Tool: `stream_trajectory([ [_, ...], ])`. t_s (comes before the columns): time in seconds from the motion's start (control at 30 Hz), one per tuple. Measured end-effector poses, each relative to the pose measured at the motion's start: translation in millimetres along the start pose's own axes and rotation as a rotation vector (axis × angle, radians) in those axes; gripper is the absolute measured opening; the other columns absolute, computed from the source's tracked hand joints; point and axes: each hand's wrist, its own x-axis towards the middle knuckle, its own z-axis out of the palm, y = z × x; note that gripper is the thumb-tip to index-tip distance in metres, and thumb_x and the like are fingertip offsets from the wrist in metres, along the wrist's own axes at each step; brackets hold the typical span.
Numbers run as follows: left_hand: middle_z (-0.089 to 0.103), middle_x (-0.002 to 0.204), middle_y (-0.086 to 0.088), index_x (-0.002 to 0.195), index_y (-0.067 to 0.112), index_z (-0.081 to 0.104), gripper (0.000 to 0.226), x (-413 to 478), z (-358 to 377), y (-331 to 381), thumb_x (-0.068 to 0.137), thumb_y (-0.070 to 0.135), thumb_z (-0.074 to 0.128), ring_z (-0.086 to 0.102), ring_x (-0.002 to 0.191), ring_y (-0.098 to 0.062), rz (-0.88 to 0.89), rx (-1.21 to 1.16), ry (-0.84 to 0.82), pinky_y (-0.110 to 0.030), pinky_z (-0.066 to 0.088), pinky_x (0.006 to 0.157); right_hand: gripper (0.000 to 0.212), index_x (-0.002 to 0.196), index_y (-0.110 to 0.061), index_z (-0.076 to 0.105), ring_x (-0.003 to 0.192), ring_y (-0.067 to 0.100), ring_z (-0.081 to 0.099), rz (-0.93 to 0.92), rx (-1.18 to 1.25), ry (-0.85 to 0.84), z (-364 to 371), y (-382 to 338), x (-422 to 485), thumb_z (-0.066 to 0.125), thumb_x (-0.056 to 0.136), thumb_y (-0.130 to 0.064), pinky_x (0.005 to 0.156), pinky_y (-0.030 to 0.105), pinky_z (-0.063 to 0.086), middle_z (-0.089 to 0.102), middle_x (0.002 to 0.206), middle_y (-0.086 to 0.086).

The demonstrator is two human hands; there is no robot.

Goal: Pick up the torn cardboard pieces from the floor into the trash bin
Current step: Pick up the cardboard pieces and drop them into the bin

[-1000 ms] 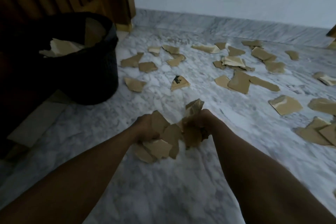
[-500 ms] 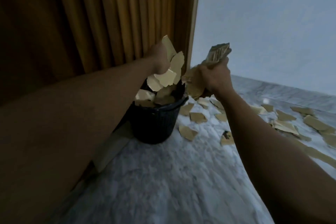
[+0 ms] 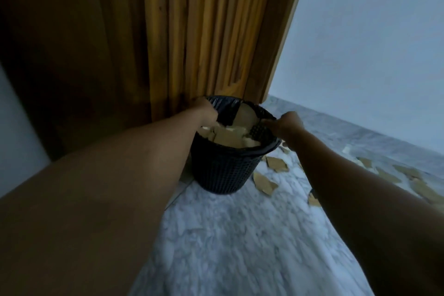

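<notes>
The black lattice trash bin [image 3: 223, 170] with a dark liner stands against the wooden door. Torn cardboard pieces [image 3: 230, 138] fill it close to the rim. My left hand [image 3: 204, 109] is over the bin's back left rim, its fingers dipping inside and hidden, so I cannot tell whether it holds anything. My right hand [image 3: 286, 124] is at the right rim, fingers drawn together and touching the liner's edge, with no cardboard visible in them. More cardboard pieces [image 3: 276, 163] lie on the marble floor to the right of the bin.
A ribbed wooden door [image 3: 204, 31] and its frame rise right behind the bin. A pale wall [image 3: 372, 43] with a marble skirting runs along the right. The grey marble floor [image 3: 228, 247] stretches between my forearms. Several scraps [image 3: 418, 185] lie at far right.
Both hands lifted bunches of cardboard off the floor, swung left above the bin, then came down to its rim. The bunches no longer show in my hands, and the bin looks fuller.
</notes>
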Motion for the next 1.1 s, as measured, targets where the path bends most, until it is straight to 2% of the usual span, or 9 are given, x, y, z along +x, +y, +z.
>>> stream_trajectory([
  [0.1,0.033,0.151,-0.022,0.15,0.002,0.028,0.066,0,11,-29,0.094,0.025,0.055,0.04,0.134,-0.041,-0.132,0.1,-0.099,-0.046,0.041,0.108,0.076,0.126,-0.002,0.046,0.099,0.032,0.06,0.191,0.125,-0.078,15,24,-8,0.083,0.072,-0.04,0.058,0.038,0.048,0.055,0.11,0.014],
  [0.23,0.05,0.133,-0.023,0.139,0.002,0.043,0.041,-5,27,-40,0.101,0.018,0.043,0.056,0.114,-0.041,-0.249,-0.223,-0.3,-0.051,0.053,0.093,0.027,0.112,-0.004,0.046,0.109,0.042,0.059,0.421,0.391,-0.446,43,20,-39,0.056,0.1,-0.027,0.09,0.052,0.053,0.054,0.109,0.017],
  [0.33,0.048,0.134,-0.021,0.135,0.003,0.047,0.034,-9,34,-36,0.101,0.005,0.043,0.057,0.112,-0.042,-0.383,-0.601,-0.28,-0.044,0.059,0.072,0.018,0.116,-0.005,0.044,0.103,0.041,0.056,0.402,0.571,-0.354,63,9,-42,0.05,0.1,-0.011,0.08,0.051,0.056,0.048,0.094,0.014],
  [0.53,0.045,0.137,-0.019,0.148,0.008,0.032,0.051,6,45,-18,0.099,0.009,0.046,0.055,0.103,-0.035,-0.439,-0.877,-0.098,-0.041,0.058,0.074,0.015,0.108,0.003,0.05,0.099,0.047,0.063,0.292,0.499,-0.29,39,-12,-37,0.046,0.101,-0.009,0.077,0.049,0.056,0.055,0.108,0.025],
  [0.63,0.052,0.129,-0.014,0.137,0.006,0.044,0.047,13,49,8,0.093,0.021,0.052,0.059,0.097,-0.033,-0.39,-0.924,0.007,-0.045,0.059,0.082,0.015,0.11,0.004,0.046,0.106,0.048,0.063,0.263,0.434,-0.26,-1,-35,-26,0.041,0.103,-0.007,0.068,0.051,0.06,0.053,0.119,0.028],
  [0.77,0.063,0.103,-0.017,0.11,0.003,0.06,0.035,27,63,64,0.094,0.034,0.055,0.063,0.082,-0.032,-0.346,-1.085,0.064,-0.044,0.06,0.071,0.013,0.116,0.001,0.041,0.108,0.041,0.061,0.24,0.408,-0.194,-73,-56,-7,0.04,0.103,-0.003,0.066,0.043,0.062,0.049,0.122,0.021],
  [0.87,0.062,0.097,-0.014,0.115,0.003,0.057,0.033,17,75,103,0.097,0.03,0.053,0.065,0.077,-0.028,-0.275,-1.175,-0.084,-0.037,0.061,0.061,0.025,0.125,0.0,0.048,0.095,0.034,0.066,0.204,0.435,-0.078,-116,-44,15,0.048,0.099,-0.003,0.048,0.037,0.06,0.055,0.127,0.018],
  [0.97,0.06,0.113,-0.012,0.136,0.009,0.044,0.042,6,91,123,0.098,0.024,0.052,0.066,0.084,-0.023,-0.099,-1.13,-0.319,-0.026,0.055,0.044,0.029,0.124,-0.001,0.057,0.091,0.031,0.068,0.134,0.527,0.032,-140,-15,30,0.054,0.095,-0.002,0.051,0.034,0.059,0.062,0.118,0.018],
  [1.1,0.061,0.118,-0.011,0.131,0.009,0.049,0.035,-3,101,142,0.099,0.021,0.055,0.067,0.085,-0.022,-0.067,-1.143,-0.376,-0.027,0.055,0.047,0.03,0.123,0.003,0.059,0.091,0.033,0.069,0.093,0.588,0.042,-171,20,45,0.053,0.093,0.004,0.057,0.036,0.06,0.064,0.117,0.021],
])
